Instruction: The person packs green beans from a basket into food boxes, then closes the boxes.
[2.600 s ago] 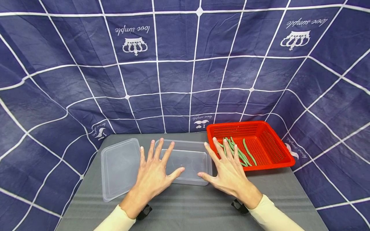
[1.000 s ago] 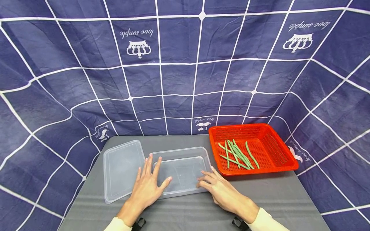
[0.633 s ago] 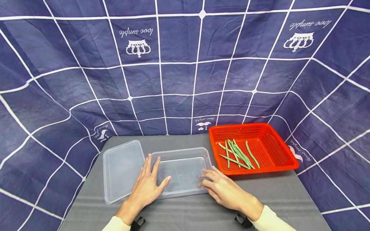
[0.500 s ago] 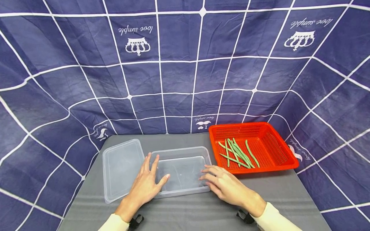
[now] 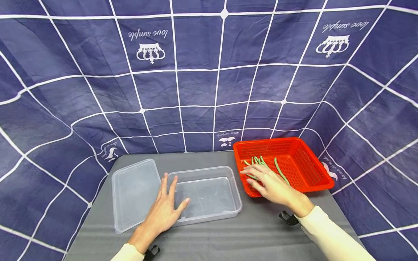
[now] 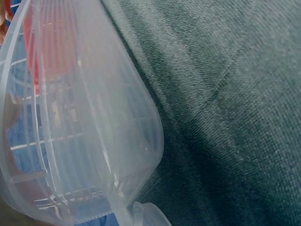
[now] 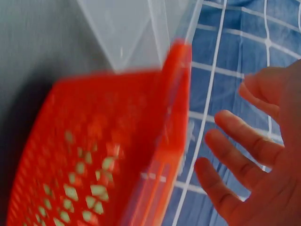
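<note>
My left hand (image 5: 163, 212) is at the left end of a clear plastic container (image 5: 213, 217), fingers spread over its rim; whether it touches is hard to tell. In the left wrist view the container wall (image 6: 117, 117) fills the left side. My right hand (image 5: 272, 185) hovers over the near left part of a red plastic basket (image 5: 303, 170), fingers loosely bent and holding nothing. Green beans (image 5: 281, 172) lie in the basket, partly hidden under that hand. In the right wrist view the fingers (image 7: 240, 148) are apart above the basket wall (image 7: 103, 141).
A translucent lid (image 5: 135, 195) lies flat on the grey cloth-covered table (image 5: 222, 239), left of the container. Blue checked cloth (image 5: 199, 87) hangs behind and at both sides. The basket stands just right of the container.
My right hand has left the container's right end and moved right and away from me, over the basket. The left hand has stayed at the container's left end.
</note>
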Available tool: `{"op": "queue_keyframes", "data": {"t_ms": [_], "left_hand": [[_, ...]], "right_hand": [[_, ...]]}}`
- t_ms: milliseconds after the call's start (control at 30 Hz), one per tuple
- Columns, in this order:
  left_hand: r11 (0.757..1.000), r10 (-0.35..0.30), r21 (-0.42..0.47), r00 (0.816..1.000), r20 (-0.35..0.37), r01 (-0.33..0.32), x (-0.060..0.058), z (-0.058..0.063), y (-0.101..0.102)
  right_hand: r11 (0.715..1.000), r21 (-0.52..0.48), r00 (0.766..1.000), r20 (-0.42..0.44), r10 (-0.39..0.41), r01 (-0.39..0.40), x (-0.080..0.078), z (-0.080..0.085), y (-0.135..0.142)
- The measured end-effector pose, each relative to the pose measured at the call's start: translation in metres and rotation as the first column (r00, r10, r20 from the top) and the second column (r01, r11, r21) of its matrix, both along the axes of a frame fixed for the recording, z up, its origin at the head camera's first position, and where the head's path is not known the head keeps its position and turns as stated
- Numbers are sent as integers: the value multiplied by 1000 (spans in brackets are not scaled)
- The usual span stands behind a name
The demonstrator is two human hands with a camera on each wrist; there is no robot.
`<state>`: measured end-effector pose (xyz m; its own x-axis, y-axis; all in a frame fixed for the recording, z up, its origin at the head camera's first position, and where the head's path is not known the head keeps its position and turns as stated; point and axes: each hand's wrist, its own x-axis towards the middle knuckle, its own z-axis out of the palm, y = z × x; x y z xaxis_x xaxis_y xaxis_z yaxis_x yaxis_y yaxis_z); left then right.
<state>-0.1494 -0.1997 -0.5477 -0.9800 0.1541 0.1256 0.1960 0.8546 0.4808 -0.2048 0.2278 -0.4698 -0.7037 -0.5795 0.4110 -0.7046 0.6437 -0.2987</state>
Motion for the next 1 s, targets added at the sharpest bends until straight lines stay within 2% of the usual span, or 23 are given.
{"op": "queue_keyframes", "data": {"t_ms": [200,333,500,633,733,867,900,933,1000], "left_hand": [[1000,20,-1,1000,-2,-20,7,-4,-3],[999,26,20,1000,-4,-26,6,-3,-2],[999,10,41,1000,9,-10,2,-2,-1],[999,2,47,1000,10,-2,0,-4,2],[999,0,50,1000,-5,0,-2,-5,4],[998,-2,61,1000,-12,3,-3,-5,5],[998,-1,64,1000,-9,1,-3,-5,5],[998,2,65,1000,-8,-1,-2,-4,4],[998,6,64,1000,-8,-5,-1,-4,3]], "right_hand": [[990,89,981,146,-125,112,-26,12,18],[987,103,974,178,-141,124,-46,15,29],[979,152,960,226,-167,134,-68,12,42],[969,206,932,307,-196,136,-81,7,52],[959,249,900,373,-225,136,-89,5,59],[945,300,871,420,-254,131,-100,2,67],[947,299,870,430,-241,115,-104,-1,69],[954,284,877,431,-214,94,-116,-17,78],[956,284,869,450,-204,77,-139,-47,94]]}}
